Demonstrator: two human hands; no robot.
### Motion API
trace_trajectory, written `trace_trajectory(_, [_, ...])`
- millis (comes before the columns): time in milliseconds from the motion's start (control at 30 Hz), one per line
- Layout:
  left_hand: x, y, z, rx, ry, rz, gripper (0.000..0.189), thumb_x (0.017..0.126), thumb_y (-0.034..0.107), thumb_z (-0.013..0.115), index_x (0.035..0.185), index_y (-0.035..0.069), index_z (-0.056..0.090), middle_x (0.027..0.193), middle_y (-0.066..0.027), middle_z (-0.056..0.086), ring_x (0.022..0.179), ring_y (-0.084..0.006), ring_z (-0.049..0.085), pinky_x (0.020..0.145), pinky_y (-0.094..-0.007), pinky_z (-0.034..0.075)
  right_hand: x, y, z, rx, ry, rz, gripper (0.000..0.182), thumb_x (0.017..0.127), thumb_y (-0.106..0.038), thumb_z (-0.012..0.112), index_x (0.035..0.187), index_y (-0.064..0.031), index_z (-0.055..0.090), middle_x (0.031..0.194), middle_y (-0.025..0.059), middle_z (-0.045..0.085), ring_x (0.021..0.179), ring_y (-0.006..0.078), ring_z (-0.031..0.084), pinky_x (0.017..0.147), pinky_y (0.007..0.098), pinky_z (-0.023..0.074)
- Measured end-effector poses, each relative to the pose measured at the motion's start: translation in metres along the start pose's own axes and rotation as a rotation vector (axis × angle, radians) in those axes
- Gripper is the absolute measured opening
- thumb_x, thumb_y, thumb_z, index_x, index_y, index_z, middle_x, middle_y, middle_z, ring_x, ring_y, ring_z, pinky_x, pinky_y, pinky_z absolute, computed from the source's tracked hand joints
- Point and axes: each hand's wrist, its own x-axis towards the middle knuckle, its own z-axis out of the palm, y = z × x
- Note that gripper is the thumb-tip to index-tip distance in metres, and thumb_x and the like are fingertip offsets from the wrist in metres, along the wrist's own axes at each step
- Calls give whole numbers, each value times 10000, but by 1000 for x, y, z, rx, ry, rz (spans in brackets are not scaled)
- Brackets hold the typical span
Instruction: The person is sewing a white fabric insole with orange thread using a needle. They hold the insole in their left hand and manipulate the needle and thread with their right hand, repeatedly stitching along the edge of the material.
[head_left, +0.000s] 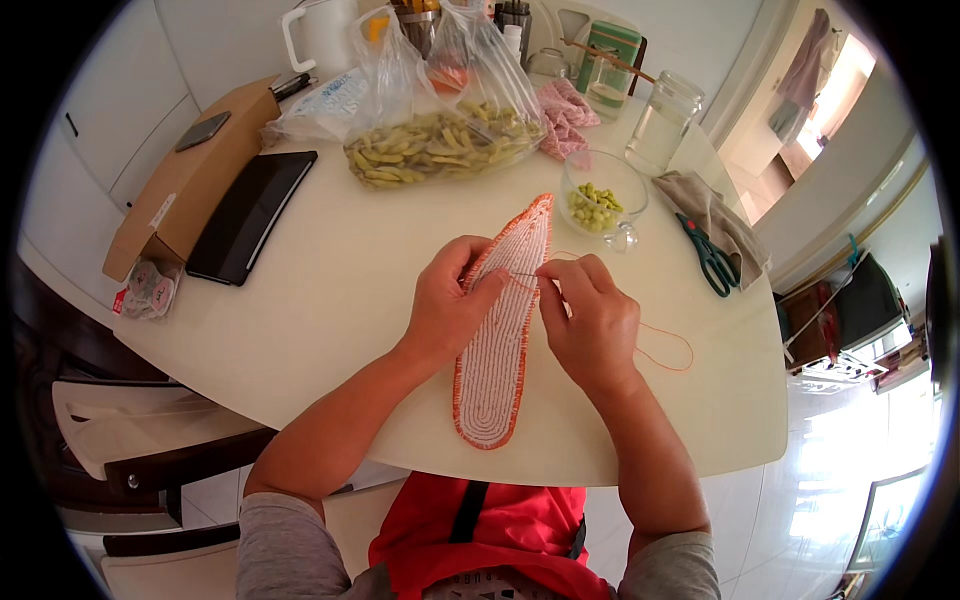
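A white corded insole (491, 367) with orange stitching around its rim lies lengthwise before me, its pointed end away from me. My left hand (454, 300) grips its left edge, thumb on top and fingers partly hidden beneath. At the right edge, my right hand (592, 315) pinches a thin needle (525, 275) between thumb and fingertips. The needle lies across the insole, its left end close to my left thumb. Orange thread (679, 339) loops out onto the table from behind my right hand.
Beyond the insole stand a glass cup of shelled beans (596, 206) and a plastic bag of bean pods (442, 146). Scissors (709, 255) lie by a cloth (705, 206) on the right, near a glass jar (664, 124). A black tablet case (251, 217) and cardboard box (191, 180) are left.
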Motion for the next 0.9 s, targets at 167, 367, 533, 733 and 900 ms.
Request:
trace_trajectory(167, [0, -3, 1, -8, 31, -10, 174, 782, 61, 570, 936, -7, 528, 853, -57, 541, 764, -117, 522, 693, -256, 435, -1, -4, 3, -133, 21, -79, 87, 686, -60, 589, 696, -90, 508, 645, 22, 442, 459, 161, 483, 377, 276, 382])
trace_trajectory(367, [-8, 5, 7, 156, 83, 12, 134, 767, 33, 579, 888, -8, 543, 796, -55, 544, 723, -127, 514, 660, -260, 431, -6, -10, 9, -307, -53, -185, 97, 613, -50, 548, 673, -83, 481, 627, 13, 418, 466, 129, 482, 373, 261, 375])
trace_trajectory(533, [-10, -3, 11, 64, 102, 64, 120, 777, 21, 571, 891, -5, 542, 789, -41, 559, 691, -104, 509, 628, -242, 431, -7, -8, 17, -289, -85, -202, 116, 636, -92, 566, 734, -66, 508, 653, 29, 447, 484, 140, 502, 413, 267, 401])
trace_trajectory(733, [0, 3, 5, -246, 73, -60, 168, 812, 34, 550, 976, 7, 524, 871, -34, 583, 730, -79, 533, 644, -220, 450, 2, -1, -1, 524, -25, 234, 249, 823, -193, 548, 994, -17, 509, 746, 15, 510, 510, 97, 470, 477, 218, 397])
trace_trajectory(900, [2, 6, -1, -574, -111, -154, 211, 821, 41, 552, 1027, 28, 512, 925, -26, 576, 800, -90, 547, 709, -236, 469, 9, 21, -14, 779, -282, 731, 195, 863, -196, 499, 942, -24, 546, 644, -35, 471, 571, 33, 391, 492, 179, 329])
